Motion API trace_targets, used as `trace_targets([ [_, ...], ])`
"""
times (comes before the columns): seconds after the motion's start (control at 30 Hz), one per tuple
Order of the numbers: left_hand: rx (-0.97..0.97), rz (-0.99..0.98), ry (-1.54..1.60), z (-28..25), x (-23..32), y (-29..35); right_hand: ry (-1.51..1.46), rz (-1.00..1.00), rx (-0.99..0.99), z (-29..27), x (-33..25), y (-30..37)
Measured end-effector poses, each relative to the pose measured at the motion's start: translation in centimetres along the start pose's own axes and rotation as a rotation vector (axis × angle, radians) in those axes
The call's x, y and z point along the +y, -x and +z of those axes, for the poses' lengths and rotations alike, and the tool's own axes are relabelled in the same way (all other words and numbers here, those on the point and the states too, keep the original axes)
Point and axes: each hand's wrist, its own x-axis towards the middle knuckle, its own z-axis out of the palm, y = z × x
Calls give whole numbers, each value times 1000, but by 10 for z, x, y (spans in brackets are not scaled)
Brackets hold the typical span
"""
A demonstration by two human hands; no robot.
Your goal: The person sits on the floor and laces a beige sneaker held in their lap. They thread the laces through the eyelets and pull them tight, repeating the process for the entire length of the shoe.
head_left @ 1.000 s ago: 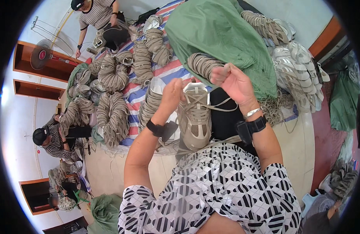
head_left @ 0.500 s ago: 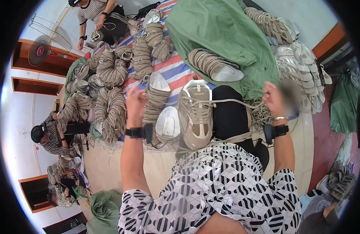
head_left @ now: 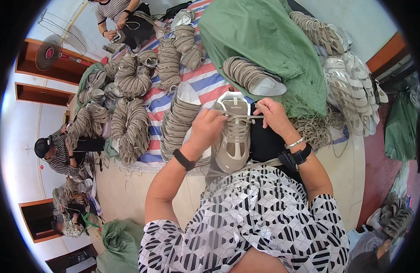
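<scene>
A beige shoe upper point(head_left: 232, 145) with mesh patches and a white-edged collar rests on my lap, toe toward me. Across its upper eyelets runs a beige shoelace point(head_left: 241, 116). At the shoe's left side my left hand point(head_left: 206, 129) is closed, fingertips pinched on the lace near the tongue. On the other side my right hand point(head_left: 272, 117) grips the lace with thumb and bent fingers. The lace is stretched between both hands, just below the tongue label. Lower crossings of the lacing lie over the middle of the shoe.
Nested stacks of beige uppers point(head_left: 180, 116) stand on the striped sheet point(head_left: 205, 84). Beyond my knees lies a green tarp point(head_left: 260, 50), with loose laces point(head_left: 312, 129) at its near edge. More uppers point(head_left: 351, 86) are piled at right. Co-workers sit along the left, near a fan point(head_left: 49, 52).
Both hands have come inward from far apart to beside the shoe's eyelets. The long lace end that stretched to the right is now held short between them.
</scene>
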Motion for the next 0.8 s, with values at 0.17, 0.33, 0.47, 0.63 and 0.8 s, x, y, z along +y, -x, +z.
trace_targets([
  [0.17, 130, 35, 128, 12, 4, 2, 101, 62, -101, -3, -10, -4],
  [0.33, 115, 89, 74, 15, 10, -6, 90, 166, -267, -13, -15, -13],
  [0.47, 137, 73, -47, 7, 10, -7, -177, 183, -354, -25, -8, -13],
  [0.63, 275, -132, 12, 33, 3, -5, -61, 220, -440, -20, -18, -11],
  [0.8, 307, -357, 99, 62, -4, 3, -68, 148, -277, -22, -3, -11],
])
